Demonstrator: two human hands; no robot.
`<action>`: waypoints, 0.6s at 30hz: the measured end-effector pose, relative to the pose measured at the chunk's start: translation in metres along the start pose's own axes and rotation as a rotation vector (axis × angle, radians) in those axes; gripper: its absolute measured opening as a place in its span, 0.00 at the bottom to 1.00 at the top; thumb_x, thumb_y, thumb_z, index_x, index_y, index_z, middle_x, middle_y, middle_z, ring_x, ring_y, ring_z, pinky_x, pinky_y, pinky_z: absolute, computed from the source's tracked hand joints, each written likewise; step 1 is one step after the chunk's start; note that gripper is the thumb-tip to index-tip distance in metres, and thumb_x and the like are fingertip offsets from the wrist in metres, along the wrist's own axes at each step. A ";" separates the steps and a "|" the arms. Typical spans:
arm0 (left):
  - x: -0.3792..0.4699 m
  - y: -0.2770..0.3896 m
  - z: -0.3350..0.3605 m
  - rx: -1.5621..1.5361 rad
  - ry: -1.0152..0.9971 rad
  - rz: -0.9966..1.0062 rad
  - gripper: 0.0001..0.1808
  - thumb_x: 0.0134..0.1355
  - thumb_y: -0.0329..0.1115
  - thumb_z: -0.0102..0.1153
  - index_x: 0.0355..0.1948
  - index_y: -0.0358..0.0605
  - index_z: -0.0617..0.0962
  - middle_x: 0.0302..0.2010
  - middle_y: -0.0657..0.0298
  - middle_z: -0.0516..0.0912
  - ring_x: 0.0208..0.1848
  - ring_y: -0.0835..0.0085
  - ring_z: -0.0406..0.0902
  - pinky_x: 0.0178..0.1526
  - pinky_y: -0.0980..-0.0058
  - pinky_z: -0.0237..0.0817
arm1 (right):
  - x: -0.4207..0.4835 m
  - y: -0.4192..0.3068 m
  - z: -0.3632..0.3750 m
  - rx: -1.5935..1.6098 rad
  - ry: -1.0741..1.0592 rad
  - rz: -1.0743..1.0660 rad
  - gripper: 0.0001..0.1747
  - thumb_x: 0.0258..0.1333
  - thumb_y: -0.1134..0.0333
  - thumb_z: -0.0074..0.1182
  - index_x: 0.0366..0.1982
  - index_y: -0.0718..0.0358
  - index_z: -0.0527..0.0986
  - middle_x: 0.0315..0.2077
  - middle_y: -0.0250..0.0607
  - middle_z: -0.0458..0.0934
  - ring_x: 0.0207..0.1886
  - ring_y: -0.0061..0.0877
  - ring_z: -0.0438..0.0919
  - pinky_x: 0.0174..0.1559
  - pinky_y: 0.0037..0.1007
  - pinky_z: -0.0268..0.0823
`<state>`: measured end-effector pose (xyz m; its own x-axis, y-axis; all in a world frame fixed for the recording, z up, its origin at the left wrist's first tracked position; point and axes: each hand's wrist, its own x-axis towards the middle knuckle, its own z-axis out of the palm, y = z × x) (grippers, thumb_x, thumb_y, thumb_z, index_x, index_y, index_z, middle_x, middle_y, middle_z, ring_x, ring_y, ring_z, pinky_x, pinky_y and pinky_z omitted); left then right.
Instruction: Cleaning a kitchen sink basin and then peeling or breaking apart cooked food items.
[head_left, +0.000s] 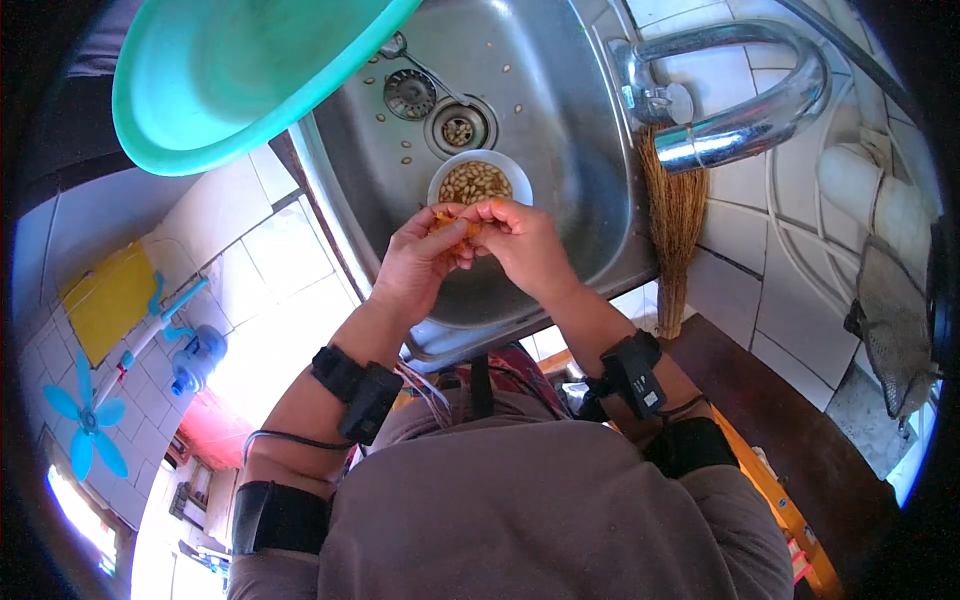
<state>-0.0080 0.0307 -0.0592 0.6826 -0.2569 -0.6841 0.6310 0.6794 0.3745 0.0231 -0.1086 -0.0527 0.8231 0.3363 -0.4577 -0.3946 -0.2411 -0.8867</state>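
Both hands meet over the near edge of a white bowl (523, 177) in the stainless steel sink. Orange, stringy pulp (450, 221) is pinched between the fingers of my left hand (421, 251). My right hand (525, 244) touches the same pulp with thumb and bent fingers, and an orange bit clings to one finger. Pale seeds (474, 180) lie in brownish liquid in the bowl. Just beyond the bowl is the drain (459, 131), with more seeds in it. The fingers partly cover each other.
A strainer plug (409, 94) and a metal spoon (435, 73) lie in the sink among scattered seeds. A turquoise basin (225, 82) overhangs its left side. A chrome faucet (750, 112) arches at the right, above a straw whisk broom (673, 240).
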 end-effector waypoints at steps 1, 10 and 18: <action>0.000 0.001 -0.001 0.018 -0.019 -0.028 0.10 0.55 0.31 0.50 0.38 0.42 0.71 0.31 0.63 0.75 0.30 0.75 0.72 0.31 0.78 0.63 | 0.001 0.002 -0.001 0.056 0.005 0.019 0.07 0.48 0.77 0.47 0.32 0.68 0.73 0.26 0.38 0.77 0.26 0.18 0.75 0.28 0.20 0.69; -0.004 0.004 -0.016 -0.214 -0.117 -0.014 0.19 0.60 0.42 0.39 0.42 0.37 0.71 0.42 0.54 0.74 0.43 0.65 0.72 0.47 0.70 0.63 | 0.015 0.009 -0.005 0.016 0.187 -0.057 0.09 0.50 0.73 0.47 0.35 0.67 0.73 0.29 0.40 0.77 0.30 0.22 0.77 0.32 0.22 0.70; -0.012 0.022 0.001 -0.301 -0.226 -0.049 0.45 0.55 0.66 0.23 0.54 0.32 0.60 0.54 0.52 0.63 0.57 0.63 0.59 0.57 0.66 0.51 | 0.019 0.027 -0.021 -0.597 0.249 -0.455 0.14 0.47 0.72 0.50 0.40 0.63 0.70 0.39 0.44 0.73 0.40 0.36 0.73 0.39 0.30 0.68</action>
<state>-0.0018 0.0474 -0.0423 0.7394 -0.4170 -0.5286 0.5518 0.8252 0.1209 0.0371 -0.1279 -0.0839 0.9459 0.3228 0.0318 0.2307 -0.6005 -0.7657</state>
